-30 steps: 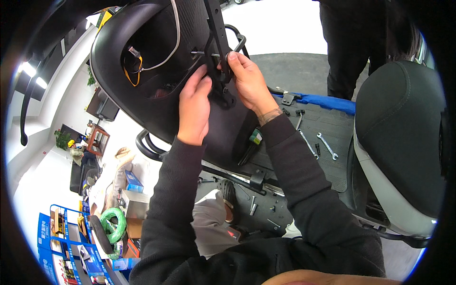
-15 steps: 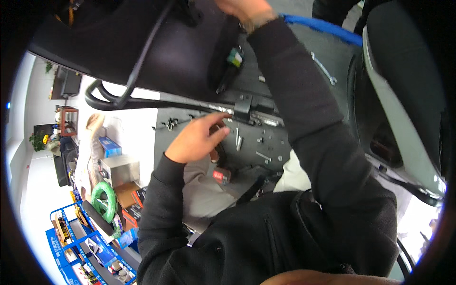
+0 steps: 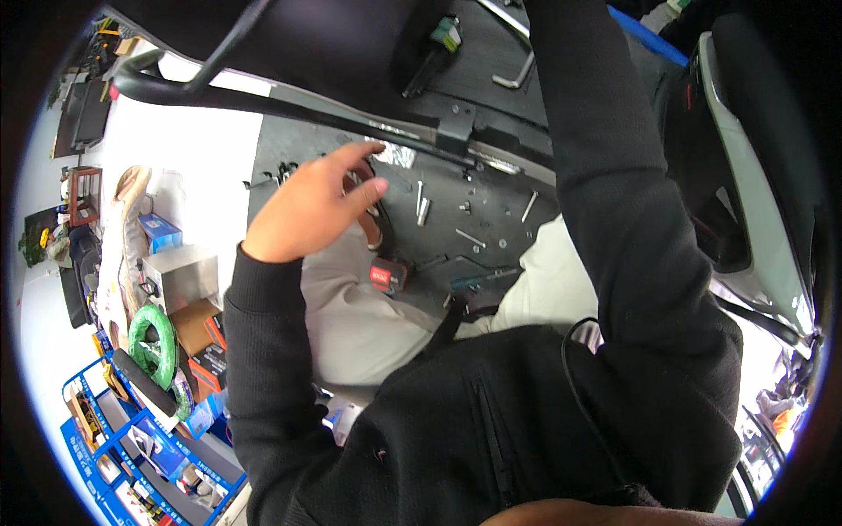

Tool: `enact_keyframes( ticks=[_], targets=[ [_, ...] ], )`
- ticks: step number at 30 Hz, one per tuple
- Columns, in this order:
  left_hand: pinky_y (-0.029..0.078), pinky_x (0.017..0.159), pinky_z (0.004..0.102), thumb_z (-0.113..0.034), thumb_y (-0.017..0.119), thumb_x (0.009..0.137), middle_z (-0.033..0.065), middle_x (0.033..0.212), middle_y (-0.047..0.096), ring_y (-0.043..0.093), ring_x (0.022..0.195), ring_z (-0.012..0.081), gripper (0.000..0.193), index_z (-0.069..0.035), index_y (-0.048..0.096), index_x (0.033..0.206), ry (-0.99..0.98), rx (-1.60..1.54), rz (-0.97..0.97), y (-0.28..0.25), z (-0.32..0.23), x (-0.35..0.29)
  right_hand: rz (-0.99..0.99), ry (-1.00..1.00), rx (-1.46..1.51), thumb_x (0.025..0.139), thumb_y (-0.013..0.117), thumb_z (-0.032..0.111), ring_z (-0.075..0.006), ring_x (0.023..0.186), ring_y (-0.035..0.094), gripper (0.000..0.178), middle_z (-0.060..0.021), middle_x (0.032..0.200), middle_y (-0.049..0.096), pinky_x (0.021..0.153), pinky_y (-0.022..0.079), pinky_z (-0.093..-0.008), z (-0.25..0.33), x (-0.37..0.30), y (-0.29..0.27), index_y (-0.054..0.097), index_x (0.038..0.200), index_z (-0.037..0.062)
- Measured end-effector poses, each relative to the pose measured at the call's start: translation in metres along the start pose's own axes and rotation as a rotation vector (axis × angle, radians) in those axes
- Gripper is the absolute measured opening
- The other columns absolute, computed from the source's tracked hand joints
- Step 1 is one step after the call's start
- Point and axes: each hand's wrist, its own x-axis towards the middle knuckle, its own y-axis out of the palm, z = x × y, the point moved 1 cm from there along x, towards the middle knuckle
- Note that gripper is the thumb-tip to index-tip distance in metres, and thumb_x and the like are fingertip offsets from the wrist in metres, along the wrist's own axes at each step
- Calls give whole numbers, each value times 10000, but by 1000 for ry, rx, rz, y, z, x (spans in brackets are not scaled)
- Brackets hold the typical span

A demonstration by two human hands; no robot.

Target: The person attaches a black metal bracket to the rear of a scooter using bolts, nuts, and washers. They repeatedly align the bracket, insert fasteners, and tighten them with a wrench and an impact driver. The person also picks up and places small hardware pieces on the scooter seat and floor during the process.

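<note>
My left hand (image 3: 309, 209) hovers just on the near side of a long black tube (image 3: 289, 109), thumb and forefinger apart. Nothing shows between them; its other fingers are partly hidden. Whether the fingertip touches the tube I cannot tell. A black bracket (image 3: 455, 121) sits on the tube to the right of this hand. My right arm (image 3: 605, 114) reaches up past the top edge, so the right hand is out of sight. Left of that sleeve lies a silver L-shaped rod (image 3: 517, 77). Beyond the tube is a large dark panel (image 3: 342, 57) with a green-topped part (image 3: 446, 35) beside it.
Several loose bolts, including a long bolt (image 3: 471, 238), and a small socket-like cylinder (image 3: 424, 211) lie on the grey mat (image 3: 491, 210). A red-and-black block (image 3: 386, 275) is by my leg. Left stand a blue rack (image 3: 96, 473), a green-wrapped ring (image 3: 140, 346) and boxes.
The view has shifted, with the tube now higher in it. My left hand has moved left, away from the bracket. My right hand, visible before at the top, has gone out of view.
</note>
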Motion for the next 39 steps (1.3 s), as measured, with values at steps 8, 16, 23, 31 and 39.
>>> enact_keyframes(
  ticks=[8,16,23,31,39],
  targets=[
    [558,782,398,-192,688,986,217,925,730,753,801,314,471,29,577,1386,27,1,19,-5,-4,-11,-78,2,95,1136,442,323,-200,1015,620,323,-70,1078,670,961,489,-399,-4,-6,19,620,1174,56],
    [560,863,379,-219,695,1001,185,1074,736,722,970,291,488,2,575,1418,-48,-8,54,-4,-2,-14,-11,33,81,1134,461,350,-193,1010,659,335,-55,1114,707,944,514,-384,5,-13,26,638,1217,77],
    [544,810,381,-212,688,993,185,926,747,729,852,322,486,37,575,1394,-10,-23,38,0,-8,-12,-91,-36,-300,1112,501,456,-162,1141,604,508,-37,1266,669,993,492,-380,16,-8,29,597,1408,54],
    [549,831,398,-242,696,986,208,984,736,721,902,357,494,22,591,1390,-5,31,26,5,-9,-7,-197,-70,-440,1074,564,501,-201,1172,579,653,-89,1332,620,992,494,-381,31,-10,35,500,1503,13],
    [534,983,413,-248,740,964,228,1241,686,685,1130,355,551,18,572,1417,32,218,-56,8,-10,2,-504,-283,-662,1056,593,497,-182,919,592,586,-115,1034,667,801,499,-349,50,-14,40,634,1177,-75]
  ],
)
